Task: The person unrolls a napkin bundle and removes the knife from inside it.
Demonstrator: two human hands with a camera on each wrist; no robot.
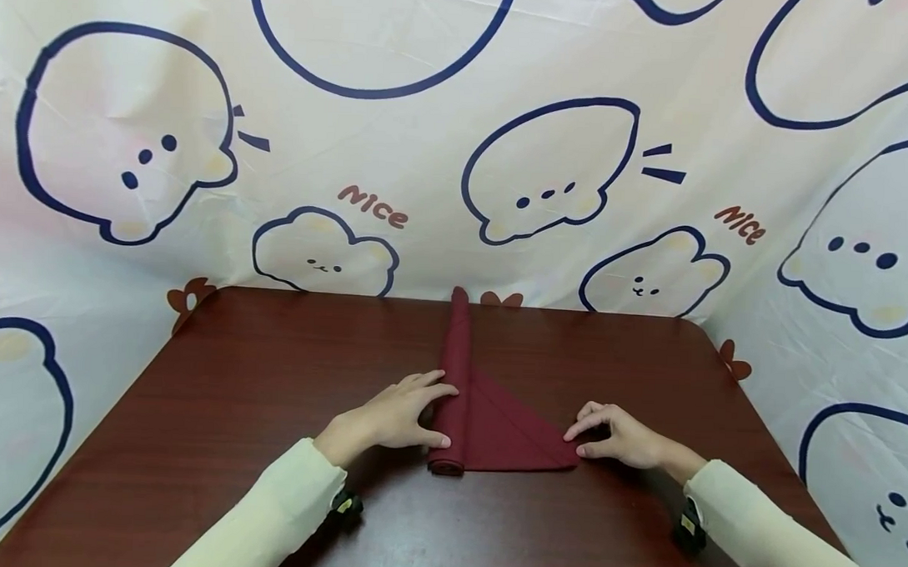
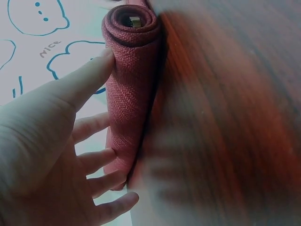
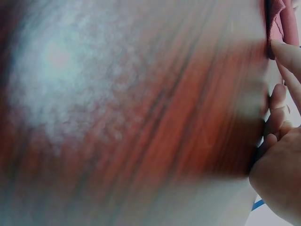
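Observation:
A dark red cloth napkin lies on the table, its left part wound into a long roll pointing away from me. To the right of the roll a flat triangular flap spreads to a corner. My left hand rests on the roll from the left, fingers spread and thumb near its front end. In the left wrist view, a small shiny piece shows inside the coiled end of the roll. At the flap's right corner my right hand pinches the cloth between thumb and index finger.
The brown wooden table has glossy reflections in front. A white printed curtain with cartoon outlines stands behind it and along both sides. The roll's far end reaches the table's back edge.

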